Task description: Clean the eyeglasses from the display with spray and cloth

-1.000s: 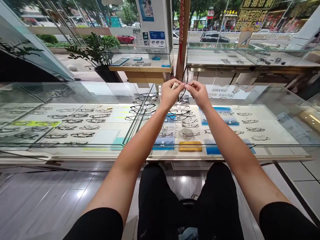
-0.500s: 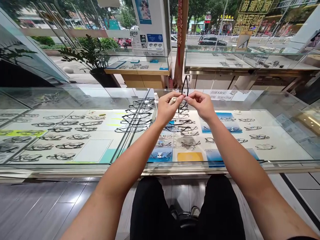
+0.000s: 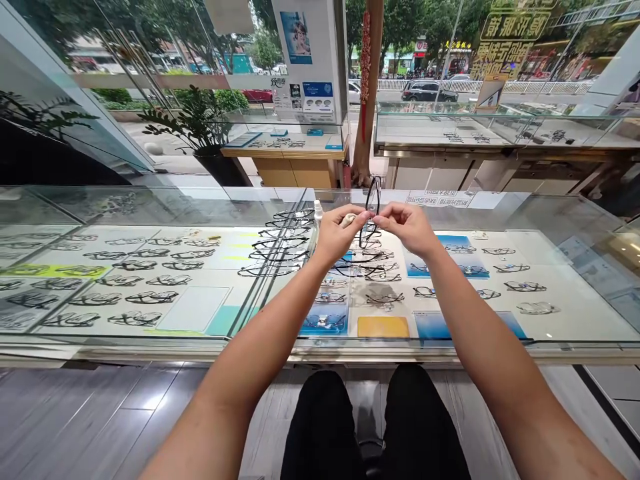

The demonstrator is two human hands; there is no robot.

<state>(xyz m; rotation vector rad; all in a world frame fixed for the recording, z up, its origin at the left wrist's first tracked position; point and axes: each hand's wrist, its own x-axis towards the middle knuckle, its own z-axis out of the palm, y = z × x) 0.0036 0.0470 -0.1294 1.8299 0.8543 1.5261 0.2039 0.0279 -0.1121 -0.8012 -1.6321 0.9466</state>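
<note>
Over the glass counter, a pair of dark-rimmed eyeglasses [image 3: 373, 195] is held on edge, one lens up and the other below the fingers. My left hand [image 3: 334, 235] is closed on the frame near its middle, with a small bunched whitish cloth [image 3: 349, 219] tucked in its fingers. My right hand [image 3: 411, 228] pinches the same eyeglasses from the other side; its fingertips almost meet the left ones. Just behind my left hand stands a white spray bottle [image 3: 318, 212]. Several black eyeglasses [image 3: 277, 256] lie in a row on the glass top, left of the hands.
Beneath the glass of the display counter [image 3: 320, 341], rows of eyeglasses [image 3: 151, 297], blue cards and a yellow case [image 3: 383, 327] are laid out. Farther off are another showcase [image 3: 450, 123], a wooden post [image 3: 369, 127] and a potted plant [image 3: 215, 163].
My view has tilted up slightly, so the counter sits lower in it. The eyeglasses have turned a little, showing more of the upper lens. My knees have drawn closer together.
</note>
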